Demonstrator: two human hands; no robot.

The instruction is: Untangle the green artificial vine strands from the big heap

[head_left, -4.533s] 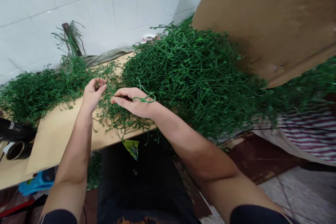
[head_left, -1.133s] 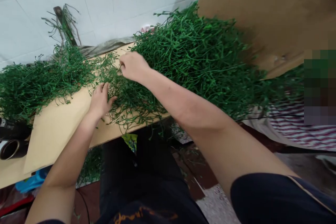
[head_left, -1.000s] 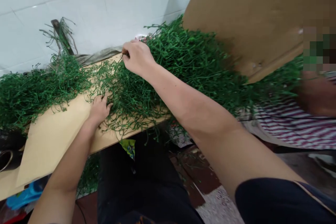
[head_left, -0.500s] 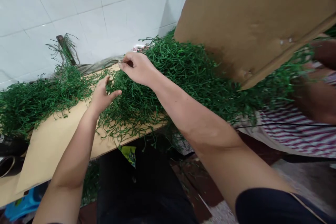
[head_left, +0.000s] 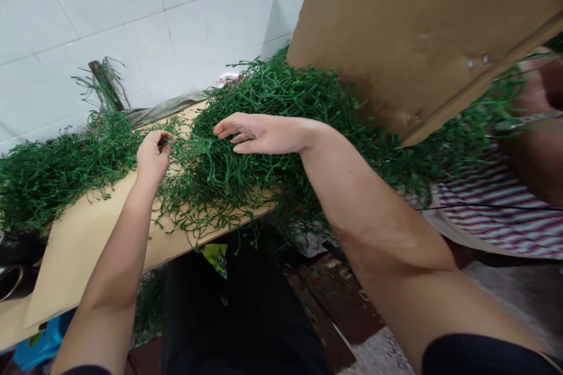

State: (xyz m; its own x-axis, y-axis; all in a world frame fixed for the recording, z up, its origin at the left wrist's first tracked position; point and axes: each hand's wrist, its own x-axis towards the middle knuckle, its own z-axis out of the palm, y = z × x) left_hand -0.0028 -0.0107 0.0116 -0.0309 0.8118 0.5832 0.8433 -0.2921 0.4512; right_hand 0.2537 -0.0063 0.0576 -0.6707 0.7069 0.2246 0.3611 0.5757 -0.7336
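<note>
A big heap of thin, curly green stems with small tips (head_left: pixel 246 170) covers the right part of a pale board. My left hand (head_left: pixel 153 152) is at the heap's left edge, its thumb and fingers pinched together on a green stem that points right, partly blurred. Above the middle of the heap hovers my right hand (head_left: pixel 264 133), its fingers stretched out and apart with nothing in them. To the left lies a second pile of the same green stems (head_left: pixel 65 170).
A large brown cardboard sheet (head_left: pixel 396 41) leans over the heap at the right. Behind the board (head_left: pixel 97 228) stands a white tiled wall (head_left: pixel 109 29). Another person in a striped garment (head_left: pixel 497 211) sits at the right. A blue plastic item (head_left: pixel 41 343) is low at the left.
My right hand has come off the board's back edge, moving right and nearer, and its pinch has opened. My left hand has shifted slightly left and closed from open to a pinch.
</note>
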